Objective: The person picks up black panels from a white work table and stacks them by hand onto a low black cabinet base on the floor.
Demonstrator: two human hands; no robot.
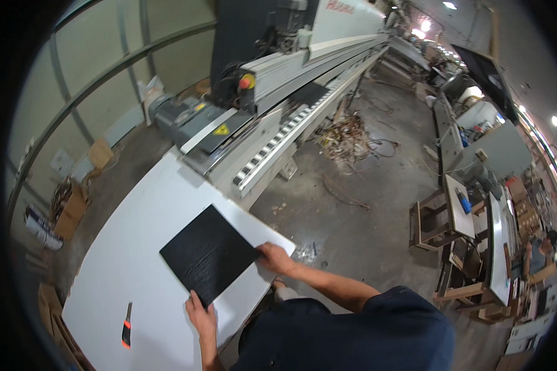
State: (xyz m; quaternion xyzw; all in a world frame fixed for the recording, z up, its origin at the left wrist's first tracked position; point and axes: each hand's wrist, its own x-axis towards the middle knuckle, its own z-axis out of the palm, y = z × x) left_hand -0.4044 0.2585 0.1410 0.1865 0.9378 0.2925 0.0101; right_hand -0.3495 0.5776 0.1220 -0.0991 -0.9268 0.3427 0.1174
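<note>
Panel (209,250) held, not yet on machine (283,75); second panel (310,94) perhaps already there.
Left hand (202,316) grips six o'clock corner, right hand (276,258) three.

- black board (209,253) on white table (127,247)
- right hand (275,257) gripping its right corner; left hand (202,316) touching near corner
- knife (127,326), orange-black handle, left on table
- long machine (353,28) beyond
- scrap pile (348,137) on floor (396,204)
</note>
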